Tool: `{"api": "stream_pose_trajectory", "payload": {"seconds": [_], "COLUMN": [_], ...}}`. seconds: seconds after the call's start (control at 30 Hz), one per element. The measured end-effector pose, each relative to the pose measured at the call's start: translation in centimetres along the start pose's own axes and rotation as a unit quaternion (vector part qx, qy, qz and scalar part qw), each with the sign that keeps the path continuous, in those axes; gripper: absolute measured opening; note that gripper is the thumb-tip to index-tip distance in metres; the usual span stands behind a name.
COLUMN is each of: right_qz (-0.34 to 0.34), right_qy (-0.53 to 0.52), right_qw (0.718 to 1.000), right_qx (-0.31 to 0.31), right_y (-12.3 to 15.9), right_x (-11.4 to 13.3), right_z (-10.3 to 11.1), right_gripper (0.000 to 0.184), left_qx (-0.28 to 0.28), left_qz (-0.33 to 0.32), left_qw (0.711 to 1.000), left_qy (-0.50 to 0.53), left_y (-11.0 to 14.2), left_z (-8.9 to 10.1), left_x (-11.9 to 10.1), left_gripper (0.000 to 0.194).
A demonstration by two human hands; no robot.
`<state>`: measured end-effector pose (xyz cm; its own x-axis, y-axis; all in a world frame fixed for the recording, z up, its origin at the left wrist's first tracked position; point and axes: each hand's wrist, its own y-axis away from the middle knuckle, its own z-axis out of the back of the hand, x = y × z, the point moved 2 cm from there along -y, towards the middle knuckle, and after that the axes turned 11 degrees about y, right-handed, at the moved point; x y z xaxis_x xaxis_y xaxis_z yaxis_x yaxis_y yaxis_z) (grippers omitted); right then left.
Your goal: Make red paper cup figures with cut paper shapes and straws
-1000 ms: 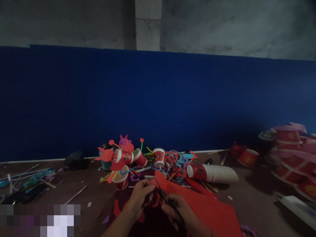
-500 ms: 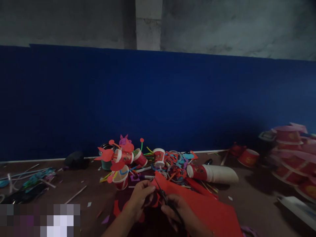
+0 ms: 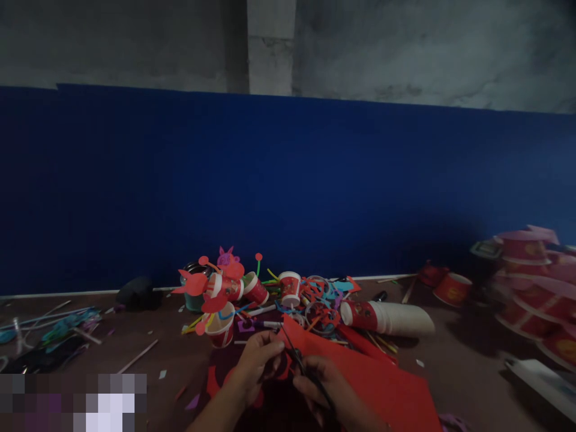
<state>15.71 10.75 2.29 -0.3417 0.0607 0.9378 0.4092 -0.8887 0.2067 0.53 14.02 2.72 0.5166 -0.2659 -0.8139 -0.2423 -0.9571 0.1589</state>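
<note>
My left hand [image 3: 254, 360] pinches the near left edge of a red paper sheet [image 3: 382, 381] that lies across the table in front of me. My right hand [image 3: 326, 384] is closed round black scissors [image 3: 299, 357], whose blades point up and away into the paper's edge between my hands. Small red offcuts [image 3: 211, 379] lie just left of my left wrist. Both hands sit at the bottom centre of the head view, partly cut off by the frame.
Decorated red paper cups [image 3: 222, 294] with paper ears, straws and coloured scraps crowd the table behind my hands. A stack of white cups [image 3: 389, 318] lies on its side. Red bowls [image 3: 528, 282] pile up at right. A blue wall panel [image 3: 288, 186] backs the table.
My hands and the scissors have shifted only slightly on the red paper. The view has dipped a little.
</note>
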Motion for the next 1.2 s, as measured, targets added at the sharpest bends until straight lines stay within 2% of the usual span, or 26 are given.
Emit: {"api": "stream_pose_trajectory", "payload": {"seconds": [0.2,0.4,0.53,0.73,1.2], "right_qz": [-0.004,0.009,-0.017,-0.021,-0.022], "right_qy": [0.010,0.014,0.010,0.003,0.004], "right_qw": [1.000,1.000,1.000,1.000,0.999], "right_qx": [-0.005,0.004,-0.001,0.008,0.029], "right_y": [-0.1,0.0,0.1,0.4,0.5], "right_x": [0.1,0.1,0.5,0.9,0.8], "right_z": [-0.2,-0.1,-0.1,-0.2,0.2], "right_gripper": [0.045,0.043,0.045,0.040,0.043], "left_qx": [0.010,0.022,0.027,0.039,0.075], "left_qz": [0.009,0.017,0.022,0.025,0.041], "left_qw": [1.000,1.000,0.999,0.999,0.996], "left_qy": [-0.003,-0.001,0.006,0.018,0.037], "left_y": [0.2,0.2,0.1,0.2,0.9], "left_z": [-0.1,-0.1,-0.2,-0.1,-0.3], "left_x": [-0.1,-0.1,0.1,0.3,-0.5], "left_gripper": [0.039,0.039,0.039,0.031,0.014]}}
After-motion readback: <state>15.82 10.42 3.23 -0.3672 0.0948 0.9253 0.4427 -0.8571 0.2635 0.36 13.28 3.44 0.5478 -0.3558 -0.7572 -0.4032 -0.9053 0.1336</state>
